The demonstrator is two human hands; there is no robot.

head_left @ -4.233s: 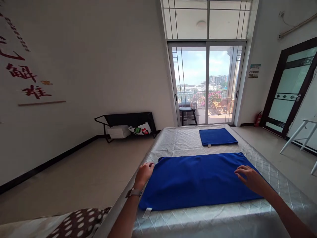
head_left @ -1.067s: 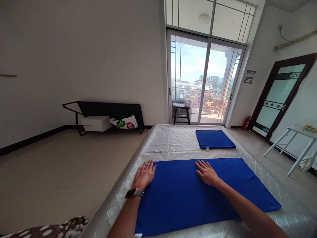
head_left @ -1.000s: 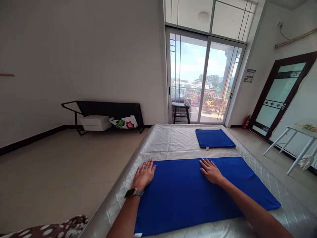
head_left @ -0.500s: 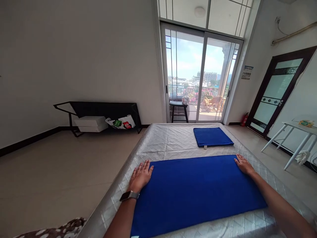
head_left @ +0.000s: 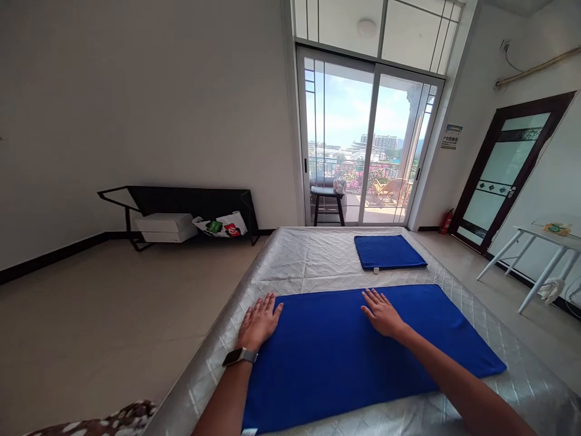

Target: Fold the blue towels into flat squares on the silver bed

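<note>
A blue cloth (head_left: 331,351) lies spread flat across the near part of a silvery quilted mattress (head_left: 290,254). My left hand (head_left: 259,320), with a watch (head_left: 239,356) on the wrist, rests open at the cloth's far left corner, fingers stretched out and partly on the mattress. Over the middle of the cloth, near its far edge, is my right hand (head_left: 382,312), open with the palm down and nothing held. Beyond the spread cloth sits a folded blue cloth (head_left: 390,252) with a small white tag (head_left: 376,270) on its near edge.
Against the left wall stands a black frame (head_left: 195,203) with a white box (head_left: 166,227) and a printed bag (head_left: 221,225). A stool (head_left: 327,192) is by the sliding glass door (head_left: 370,145). A white table (head_left: 547,236) is at right, and brown spotted fabric (head_left: 113,421) at lower left.
My right hand has moved left, from the cloth's far right corner to its middle, leaving that corner uncovered. My left hand has stayed nearly in place.
</note>
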